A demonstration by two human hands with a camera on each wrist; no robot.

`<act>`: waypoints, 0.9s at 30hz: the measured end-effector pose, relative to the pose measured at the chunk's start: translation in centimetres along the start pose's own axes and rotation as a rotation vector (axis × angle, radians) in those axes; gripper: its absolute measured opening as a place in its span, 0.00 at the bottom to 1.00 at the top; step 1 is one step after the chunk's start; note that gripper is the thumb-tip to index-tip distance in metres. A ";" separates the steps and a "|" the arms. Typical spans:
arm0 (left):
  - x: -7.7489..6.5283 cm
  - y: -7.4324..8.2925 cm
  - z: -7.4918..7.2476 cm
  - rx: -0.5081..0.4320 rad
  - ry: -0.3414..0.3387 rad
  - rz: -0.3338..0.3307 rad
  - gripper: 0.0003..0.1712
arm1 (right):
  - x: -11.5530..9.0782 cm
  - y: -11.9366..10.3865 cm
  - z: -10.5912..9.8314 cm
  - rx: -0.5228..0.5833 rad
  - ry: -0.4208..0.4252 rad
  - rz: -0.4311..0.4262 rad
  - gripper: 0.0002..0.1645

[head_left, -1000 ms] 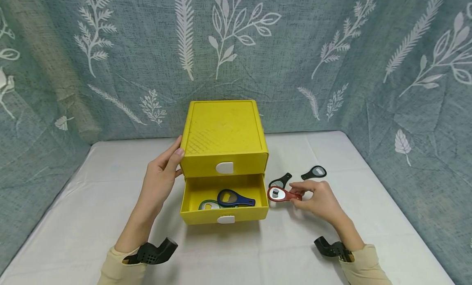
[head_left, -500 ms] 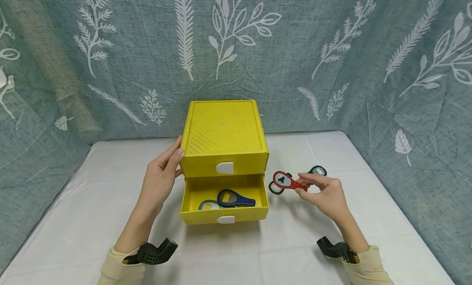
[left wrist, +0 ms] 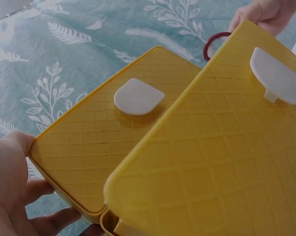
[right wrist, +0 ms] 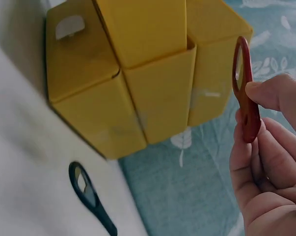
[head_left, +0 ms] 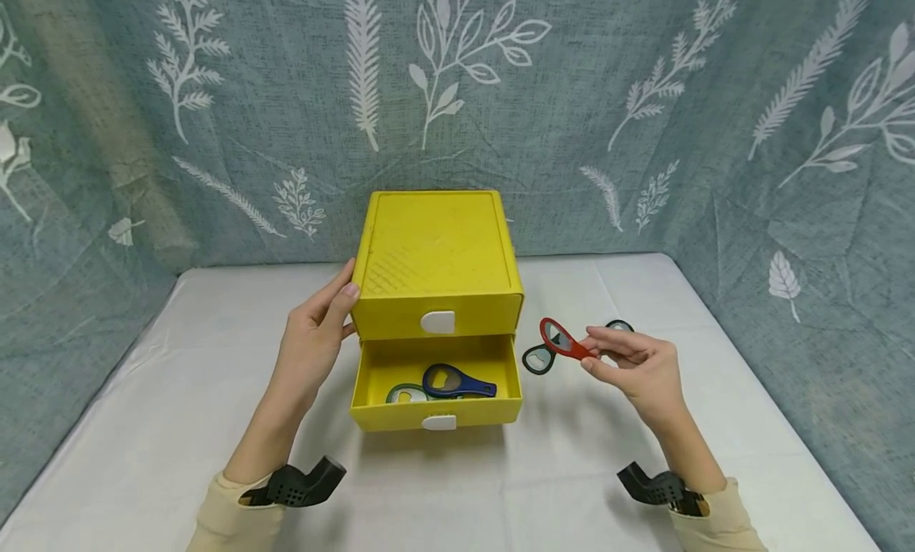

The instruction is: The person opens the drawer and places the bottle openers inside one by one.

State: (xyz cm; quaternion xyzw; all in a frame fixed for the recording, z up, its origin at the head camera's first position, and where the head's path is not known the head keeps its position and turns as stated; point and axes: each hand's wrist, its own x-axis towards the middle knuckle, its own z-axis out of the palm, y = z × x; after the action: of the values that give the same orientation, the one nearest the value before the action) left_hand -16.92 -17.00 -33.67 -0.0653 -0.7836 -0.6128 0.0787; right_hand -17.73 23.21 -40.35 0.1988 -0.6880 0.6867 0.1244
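My right hand (head_left: 643, 373) pinches a red bottle opener (head_left: 561, 340) by its handle, raised above the table with its round head pointing left. In the right wrist view the thumb presses one side of the red handle and the fingers lie behind it. My left hand (head_left: 309, 345) rests against the left side of a yellow drawer box (head_left: 438, 246), thumb at its front corner. The lower drawer (head_left: 379, 417) is pulled out. Inside lie a blue bottle opener (head_left: 468, 386) and, partly under it, a green-rimmed one (head_left: 407, 394).
On the white-covered table (head_left: 572, 472), a black bottle opener (head_left: 538, 360) lies right of the drawer, partly hidden behind the red one. Another black opener (head_left: 620, 325) is mostly covered by my right hand. A patterned curtain (head_left: 300, 99) hangs behind the table.
My right hand has lifted the red bottle opener off the table, moving up and slightly right, and its face has turned. The left hand stays at the box.
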 end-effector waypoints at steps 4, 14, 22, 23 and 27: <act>0.0 0.0 0.0 0.002 0.004 -0.001 0.30 | 0.0 -0.7 0.7 0.018 -0.036 -0.034 0.24; 0.1 0.2 0.0 -0.001 -0.002 -0.005 0.29 | 0.7 -2.4 3.7 -0.037 -0.170 -0.185 0.26; 0.1 0.1 -0.1 -0.003 -0.001 -0.002 0.31 | 1.6 -2.6 6.2 -0.106 -0.287 -0.207 0.25; 0.1 0.0 -0.1 -0.004 0.000 -0.001 0.32 | 1.6 -2.6 6.5 -0.114 -0.296 -0.194 0.24; 0.1 0.1 -0.1 -0.002 -0.004 -0.009 0.31 | 2.0 -2.3 7.8 -0.141 -0.308 -0.197 0.23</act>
State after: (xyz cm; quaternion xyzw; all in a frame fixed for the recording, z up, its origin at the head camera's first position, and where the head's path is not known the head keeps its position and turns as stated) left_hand -17.00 -17.08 -33.54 -0.0632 -0.7834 -0.6138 0.0742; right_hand -17.65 15.33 -37.58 0.3589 -0.7226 0.5826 0.0979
